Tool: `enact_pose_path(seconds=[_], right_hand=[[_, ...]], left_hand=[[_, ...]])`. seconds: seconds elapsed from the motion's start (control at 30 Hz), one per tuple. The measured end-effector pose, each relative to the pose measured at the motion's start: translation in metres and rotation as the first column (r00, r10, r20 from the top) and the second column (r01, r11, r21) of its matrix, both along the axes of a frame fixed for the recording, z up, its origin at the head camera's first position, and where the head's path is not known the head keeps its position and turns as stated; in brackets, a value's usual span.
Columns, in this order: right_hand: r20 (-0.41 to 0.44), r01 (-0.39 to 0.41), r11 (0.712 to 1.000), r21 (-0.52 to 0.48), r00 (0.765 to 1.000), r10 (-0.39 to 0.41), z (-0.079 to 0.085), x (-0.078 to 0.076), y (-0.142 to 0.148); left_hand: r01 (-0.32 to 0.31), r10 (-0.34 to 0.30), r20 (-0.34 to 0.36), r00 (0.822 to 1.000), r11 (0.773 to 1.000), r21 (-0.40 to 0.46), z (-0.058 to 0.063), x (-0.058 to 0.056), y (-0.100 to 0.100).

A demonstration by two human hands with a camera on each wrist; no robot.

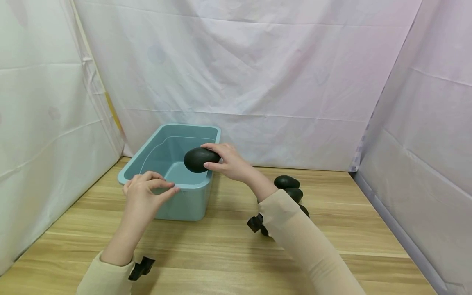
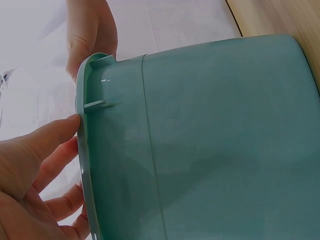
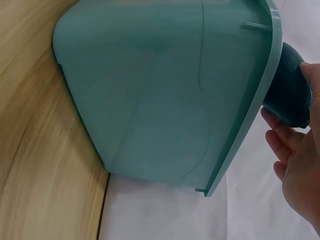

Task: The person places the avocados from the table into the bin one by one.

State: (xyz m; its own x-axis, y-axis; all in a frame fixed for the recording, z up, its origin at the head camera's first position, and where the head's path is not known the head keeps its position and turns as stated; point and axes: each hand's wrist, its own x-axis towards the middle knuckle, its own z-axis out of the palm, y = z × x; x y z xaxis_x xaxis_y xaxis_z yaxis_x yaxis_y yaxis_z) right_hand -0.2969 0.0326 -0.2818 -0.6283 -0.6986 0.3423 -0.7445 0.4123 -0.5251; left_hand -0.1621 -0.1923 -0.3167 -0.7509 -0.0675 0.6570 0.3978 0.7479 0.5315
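My right hand [image 1: 230, 162] holds a dark green avocado [image 1: 199, 159] over the right side of a blue-green plastic bin [image 1: 184, 203]. In the right wrist view, part of the avocado [image 3: 289, 90] is hidden behind the bin's rim [image 3: 250, 107], with fingers and thumb around its near end. At the bin's front rim, my left hand [image 1: 145, 190] pinches the edge. The left wrist view shows its thumb at the rim [image 2: 82, 145] and the other fingertips partly hidden behind it. The visible part of the bin's floor is bare.
More avocados [image 1: 287, 182] lie in a group on the wooden table [image 1: 228, 254], partly hidden behind my right forearm. White cloth [image 1: 258, 73] hangs behind the table and along both sides. A dark wrist mount [image 1: 141, 268] sticks out from the left sleeve.
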Motion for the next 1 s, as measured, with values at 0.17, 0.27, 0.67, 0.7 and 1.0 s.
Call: enact_pose_path(seconds=[0.17,0.27,0.67,0.7,1.0], right_hand=[[-0.035,-0.01,0.999,0.036,0.999,0.011,-0.001,-0.001,-0.003],[-0.057,-0.013,0.998,0.063,0.998,0.017,0.0,-0.001,-0.005],[-0.097,-0.006,0.993,0.114,0.995,0.017,-0.004,0.001,-0.014],[-0.096,-0.008,0.993,0.114,0.995,0.019,-0.004,0.001,-0.014],[-0.092,-0.008,0.992,0.129,0.996,0.02,-0.005,0.001,-0.018]], left_hand=[[0.0,0.0,-0.008,1.0,1.0,-0.004,0.0,0.0,0.0],[0.0,0.0,-0.007,1.0,1.0,-0.005,0.0,0.0,0.0],[0.004,-0.004,-0.005,1.0,1.0,-0.011,0.0,0.0,0.001],[0.005,-0.005,-0.006,1.0,1.0,-0.01,0.001,0.0,0.0],[-0.001,0.001,-0.005,1.0,1.0,-0.011,-0.001,0.0,-0.001]])
